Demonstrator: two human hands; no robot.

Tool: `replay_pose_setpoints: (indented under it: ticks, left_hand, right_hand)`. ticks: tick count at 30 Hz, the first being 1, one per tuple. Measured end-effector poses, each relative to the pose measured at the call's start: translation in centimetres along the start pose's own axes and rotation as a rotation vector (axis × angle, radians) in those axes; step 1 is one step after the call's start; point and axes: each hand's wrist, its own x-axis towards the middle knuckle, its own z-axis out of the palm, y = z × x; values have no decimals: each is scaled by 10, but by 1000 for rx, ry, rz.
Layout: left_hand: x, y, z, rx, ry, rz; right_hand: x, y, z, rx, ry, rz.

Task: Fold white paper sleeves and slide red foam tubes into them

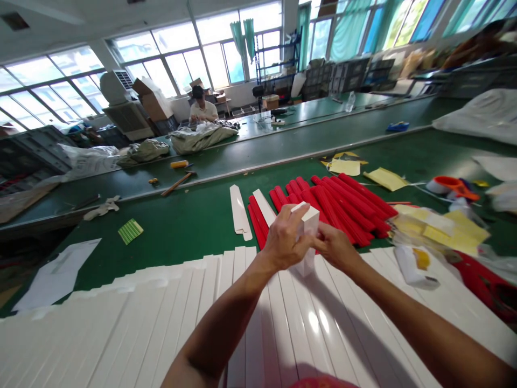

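A white box (307, 216) stands upright between my two hands, above a wide row of long white boxes (169, 318) laid side by side. My left hand (286, 240) wraps round its left side, with fingers near the top. On its right side, my right hand (333, 245) grips it lower down, its fingertips partly hidden. Behind the hands lies a pile of red tubes (347, 205). Left of the pile, a flat white carton (240, 212) rests on the green table (194, 226).
Yellow papers (385, 178), an orange tape dispenser (452, 186) and plastic bags lie to the right. A hammer (177, 183), a glove (102, 208) and white paper (58, 275) are to the left. A person (203, 109) sits across the tables.
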Motion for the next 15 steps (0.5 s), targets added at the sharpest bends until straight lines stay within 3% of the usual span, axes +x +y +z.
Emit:
replay_pose_setpoints:
  ticks: [3,5,7,11,15]
  left_hand:
    - [-3,3,4,37,93,-31]
    - [-3,1,5,1,97,-44]
    - [-3,-10,3,-21,71,-157]
    - [-13,-64,-11,280,13,-740]
    - [-41,-132,-27,449,-157,-1027]
  right_hand:
    - [-3,16,17,-393,-23,-105]
    - [-4,12,20,-531,-61,-89]
    - [-6,1,18,-588,-84,-8]
    - [-11,-13,27,-513,-231,270]
    - [-22,0,70,-391,-430,415]
